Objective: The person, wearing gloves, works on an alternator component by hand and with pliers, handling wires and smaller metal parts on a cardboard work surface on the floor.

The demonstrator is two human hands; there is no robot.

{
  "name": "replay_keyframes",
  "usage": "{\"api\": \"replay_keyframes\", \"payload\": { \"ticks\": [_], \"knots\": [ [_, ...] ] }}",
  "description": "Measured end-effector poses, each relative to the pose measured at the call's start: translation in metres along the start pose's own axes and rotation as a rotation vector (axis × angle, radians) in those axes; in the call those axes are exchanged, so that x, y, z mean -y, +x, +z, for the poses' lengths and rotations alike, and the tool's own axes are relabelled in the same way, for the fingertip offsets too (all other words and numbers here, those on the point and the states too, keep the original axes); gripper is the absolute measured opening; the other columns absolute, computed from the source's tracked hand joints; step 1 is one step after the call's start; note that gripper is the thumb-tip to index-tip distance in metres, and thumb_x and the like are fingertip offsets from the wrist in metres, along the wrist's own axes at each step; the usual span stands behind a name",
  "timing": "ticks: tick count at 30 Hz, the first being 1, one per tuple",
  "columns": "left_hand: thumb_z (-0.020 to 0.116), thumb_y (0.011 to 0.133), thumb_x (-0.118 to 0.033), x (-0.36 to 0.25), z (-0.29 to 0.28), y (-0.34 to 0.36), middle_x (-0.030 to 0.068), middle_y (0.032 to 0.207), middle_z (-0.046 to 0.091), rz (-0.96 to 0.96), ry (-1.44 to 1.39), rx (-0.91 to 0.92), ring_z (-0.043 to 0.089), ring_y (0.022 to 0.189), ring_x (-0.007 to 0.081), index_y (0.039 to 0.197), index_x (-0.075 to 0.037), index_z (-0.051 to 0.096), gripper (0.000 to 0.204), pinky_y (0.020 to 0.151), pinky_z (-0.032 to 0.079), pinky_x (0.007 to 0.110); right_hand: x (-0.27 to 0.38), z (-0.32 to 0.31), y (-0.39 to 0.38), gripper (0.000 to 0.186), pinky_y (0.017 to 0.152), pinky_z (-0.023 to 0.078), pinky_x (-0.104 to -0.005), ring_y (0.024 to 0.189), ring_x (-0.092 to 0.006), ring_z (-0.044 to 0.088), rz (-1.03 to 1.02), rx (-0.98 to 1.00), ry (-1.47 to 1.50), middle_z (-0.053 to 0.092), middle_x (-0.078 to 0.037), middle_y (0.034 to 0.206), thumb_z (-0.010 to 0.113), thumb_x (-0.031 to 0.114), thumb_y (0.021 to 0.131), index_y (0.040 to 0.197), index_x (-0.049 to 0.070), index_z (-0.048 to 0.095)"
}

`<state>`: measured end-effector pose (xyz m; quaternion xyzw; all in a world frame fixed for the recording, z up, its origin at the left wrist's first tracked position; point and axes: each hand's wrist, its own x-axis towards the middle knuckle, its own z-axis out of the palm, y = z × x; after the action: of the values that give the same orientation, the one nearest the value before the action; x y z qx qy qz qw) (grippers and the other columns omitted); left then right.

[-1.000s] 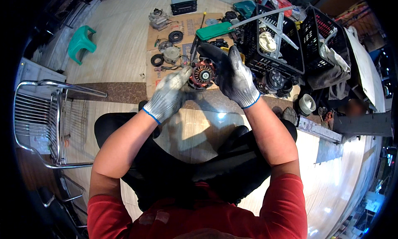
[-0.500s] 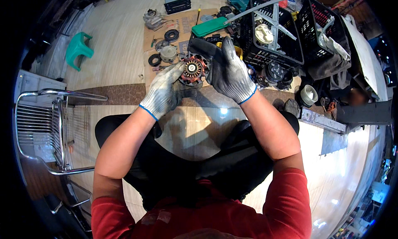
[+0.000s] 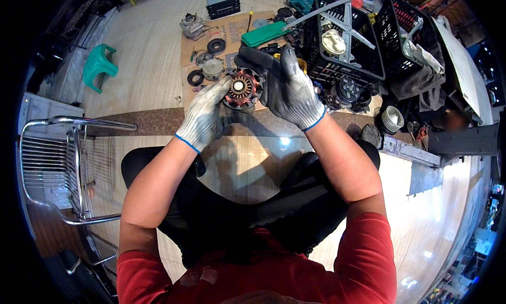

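Observation:
Between my hands is a round copper-wound motor part (image 3: 242, 88), with a pale hub at its centre, a ring of thin segments and reddish windings in a dark metal rim. My left hand (image 3: 204, 113), in a white knit glove with dark fingers, grips its left and lower side, thumb on the rim; the lower fingers are partly hidden in shadow. Close by on the right, my right hand (image 3: 295, 93), in a matching glove, has its thumb up and its fingers stretched to the left behind the part. Whether its palm touches the rim is unclear.
Cardboard (image 3: 230, 32) on the floor bears a metal housing (image 3: 213, 69), black rings (image 3: 216, 46) and a green-handled tool (image 3: 264, 34). Black crates (image 3: 345, 61) of parts stand right, near a white fan wheel (image 3: 392, 119). At left are a metal chair (image 3: 52, 156) and green stool (image 3: 100, 64).
The copper-wound part and my left hand have shifted slightly left, with the part turned a little. My right hand has barely moved.

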<state>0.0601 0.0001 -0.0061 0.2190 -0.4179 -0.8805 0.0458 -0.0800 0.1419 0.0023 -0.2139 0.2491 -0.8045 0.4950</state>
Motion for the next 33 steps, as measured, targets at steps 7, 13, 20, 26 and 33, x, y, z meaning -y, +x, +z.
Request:
{"api": "replay_keyframes", "payload": {
  "ticks": [7,13,20,26,33],
  "knots": [
    [0.048,0.106,-0.033,-0.011,-0.005,-0.001,0.0179,0.127,0.064,0.026,-0.135,0.102,0.068,0.107,0.0315,0.138,-0.006,0.051,0.042,0.09,0.06,0.049,0.013,-0.015,0.007,0.063,0.107,0.046,-0.0394,0.121,-0.0252,0.062,-0.02,-0.142,-0.266,0.062,-0.019,0.135,0.042,0.048,0.107,0.142,-0.004,0.05],
    [0.047,0.106,-0.039,-0.02,-0.004,-0.005,0.0181,0.131,0.062,0.099,-0.227,0.078,0.067,0.108,0.032,0.139,-0.007,0.051,0.046,0.09,0.058,0.054,0.011,-0.018,0.004,0.059,0.101,0.051,-0.0373,0.115,-0.0247,0.065,0.043,-0.183,-0.253,0.065,-0.019,0.13,0.044,0.044,0.107,0.138,-0.006,0.052],
    [0.047,0.107,-0.034,-0.022,0.004,-0.005,0.0176,0.131,0.063,0.18,-0.307,-0.06,0.065,0.115,0.0285,0.138,-0.001,0.05,0.046,0.097,0.056,0.043,0.006,-0.019,0.003,0.058,0.101,0.052,-0.0361,0.114,-0.0244,0.066,0.025,-0.125,-0.336,0.067,-0.017,0.126,0.043,0.045,0.108,0.134,-0.005,0.057],
    [0.049,0.106,-0.036,-0.024,0.001,-0.007,0.015,0.124,0.067,0.194,-0.307,-0.056,0.067,0.111,0.0261,0.134,-0.002,0.055,0.045,0.091,0.057,0.04,0.005,-0.014,0.003,0.056,0.098,0.053,-0.0338,0.112,-0.0217,0.067,0.116,-0.164,-0.331,0.068,-0.015,0.124,0.041,0.044,0.109,0.134,-0.004,0.058],
    [0.047,0.106,-0.043,-0.025,-0.006,-0.008,0.0103,0.12,0.069,0.191,-0.219,0.147,0.067,0.1,0.0208,0.133,-0.008,0.057,0.046,0.073,0.052,0.032,0.001,-0.015,0.002,0.054,0.096,0.054,-0.0327,0.108,-0.0212,0.068,0.096,-0.153,-0.383,0.069,-0.013,0.122,0.044,0.042,0.108,0.132,-0.004,0.059]
  ]
}}
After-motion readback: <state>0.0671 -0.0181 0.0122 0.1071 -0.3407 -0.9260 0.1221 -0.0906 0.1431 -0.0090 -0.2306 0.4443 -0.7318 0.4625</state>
